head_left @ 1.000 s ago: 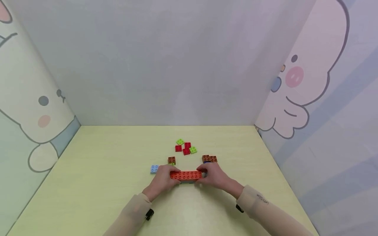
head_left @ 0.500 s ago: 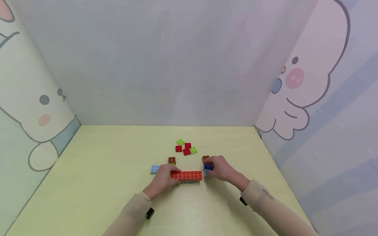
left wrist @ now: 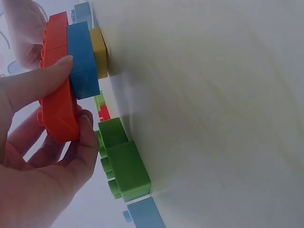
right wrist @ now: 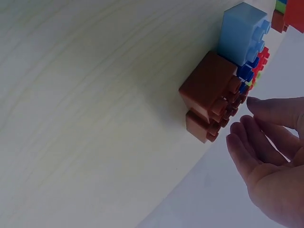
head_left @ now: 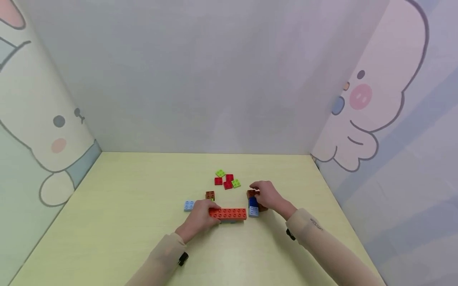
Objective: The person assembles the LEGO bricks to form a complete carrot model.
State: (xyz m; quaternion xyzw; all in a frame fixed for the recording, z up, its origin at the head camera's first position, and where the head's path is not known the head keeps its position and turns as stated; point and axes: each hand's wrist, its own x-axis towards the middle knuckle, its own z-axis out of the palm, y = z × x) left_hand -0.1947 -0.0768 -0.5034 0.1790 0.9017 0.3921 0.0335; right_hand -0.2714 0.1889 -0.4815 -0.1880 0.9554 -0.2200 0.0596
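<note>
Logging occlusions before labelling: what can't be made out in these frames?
Head: most of the green bricks, behind the left grip.
Head: brown bricks at right, partly behind the right grip.
Head: lettering on the right sleeve, too small to read.
Left wrist: lower light-blue brick, cut by the bottom edge.
Right wrist: part of a red brick, cut by the right edge.

Towards the left edge of the desk [head_left: 229, 258], a long, cream-beige left sleeve [head_left: 161, 254] is worn; towards the right edge it is matched by a right sleeve [head_left: 325, 242]. Near the right cuff, small dark lettering [head_left: 316, 224] is marked, too small to be read. Small black blocks [head_left: 183, 259] [head_left: 290, 234] are seen at the inner sides of both cuffs. The left hand [head_left: 198, 218] and right hand [head_left: 270, 196] are left bare.
</note>
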